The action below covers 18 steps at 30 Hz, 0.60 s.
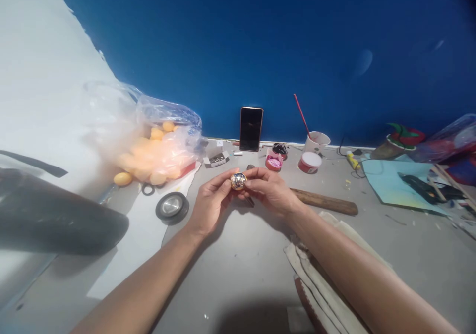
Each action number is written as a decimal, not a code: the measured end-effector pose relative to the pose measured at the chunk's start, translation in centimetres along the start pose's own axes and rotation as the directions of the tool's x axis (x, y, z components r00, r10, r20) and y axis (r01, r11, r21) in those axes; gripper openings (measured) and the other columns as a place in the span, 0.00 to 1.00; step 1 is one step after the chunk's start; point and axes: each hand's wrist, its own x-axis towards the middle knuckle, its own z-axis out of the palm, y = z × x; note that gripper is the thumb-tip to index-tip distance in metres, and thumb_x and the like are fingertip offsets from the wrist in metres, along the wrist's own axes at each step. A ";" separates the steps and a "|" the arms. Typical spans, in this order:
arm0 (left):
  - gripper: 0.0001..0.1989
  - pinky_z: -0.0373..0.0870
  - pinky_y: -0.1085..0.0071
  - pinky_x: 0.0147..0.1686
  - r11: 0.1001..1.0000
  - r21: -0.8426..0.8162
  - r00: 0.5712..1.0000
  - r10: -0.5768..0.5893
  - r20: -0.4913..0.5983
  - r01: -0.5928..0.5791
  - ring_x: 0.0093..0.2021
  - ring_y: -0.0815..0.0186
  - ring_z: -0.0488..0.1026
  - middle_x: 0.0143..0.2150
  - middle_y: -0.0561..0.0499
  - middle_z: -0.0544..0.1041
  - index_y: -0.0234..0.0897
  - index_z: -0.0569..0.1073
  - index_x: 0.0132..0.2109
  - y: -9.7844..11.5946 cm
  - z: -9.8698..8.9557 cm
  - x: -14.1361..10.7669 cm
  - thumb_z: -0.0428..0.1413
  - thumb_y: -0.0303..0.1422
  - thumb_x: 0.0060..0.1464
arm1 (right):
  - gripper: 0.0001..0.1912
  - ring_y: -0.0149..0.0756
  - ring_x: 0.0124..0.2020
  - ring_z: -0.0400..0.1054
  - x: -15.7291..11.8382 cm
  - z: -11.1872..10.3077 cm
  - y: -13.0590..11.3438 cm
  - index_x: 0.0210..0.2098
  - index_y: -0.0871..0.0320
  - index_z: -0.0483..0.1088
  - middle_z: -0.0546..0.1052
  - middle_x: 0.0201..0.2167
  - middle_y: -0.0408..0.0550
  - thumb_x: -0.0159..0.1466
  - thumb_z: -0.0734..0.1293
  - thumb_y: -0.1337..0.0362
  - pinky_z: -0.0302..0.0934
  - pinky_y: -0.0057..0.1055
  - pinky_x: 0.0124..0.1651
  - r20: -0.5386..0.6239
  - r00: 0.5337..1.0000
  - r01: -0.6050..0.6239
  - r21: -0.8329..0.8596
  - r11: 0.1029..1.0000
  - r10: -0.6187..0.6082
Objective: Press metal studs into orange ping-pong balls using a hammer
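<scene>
A small shiny ball [238, 181], gold at its edge and patterned with silvery patches, is held up between both hands above the grey table [230, 269]. The fingertips of my left hand [213, 200] pinch it from the left. From the right, the thumb and fingers of my right hand [273, 190] press on it. Behind and beneath the right hand lies a hammer, its wooden handle [327, 201] reaching out to the right; its head is mostly hidden.
A phone [251, 129] leans against the blue wall. Plastic bags with yellow balls [148, 158] stand left, near a round black-rimmed disc [172, 206]. Paint pots [273, 161] and a cup with a red stick [316, 140] stand behind. Cloth [334, 284] lies under my right forearm.
</scene>
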 end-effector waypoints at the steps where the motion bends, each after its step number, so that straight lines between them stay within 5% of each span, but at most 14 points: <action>1: 0.19 0.80 0.67 0.41 1.000 0.001 1.000 0.000 0.001 0.000 0.33 0.65 0.81 0.38 0.46 0.86 0.37 0.85 0.50 0.0 0.0 0.0 0.72 0.37 0.52 | 0.16 0.34 0.29 0.75 0.0 0.0 0.0 0.34 0.59 0.78 0.82 0.31 0.48 0.51 0.82 0.61 0.70 0.34 0.39 0.001 1.000 -0.005 -0.004 1.000 0.005; 18: 0.21 0.80 0.69 0.36 0.999 -0.017 0.998 -0.044 -0.036 0.044 0.30 0.65 0.80 0.36 0.46 0.85 0.34 0.85 0.49 0.6 0.2 -0.2 0.74 0.37 0.49 | 0.19 0.35 0.29 0.76 0.1 -0.2 0.2 0.36 0.62 0.77 0.82 0.27 0.50 0.54 0.83 0.56 0.67 0.31 0.32 0.001 1.000 0.006 -0.108 0.994 -0.006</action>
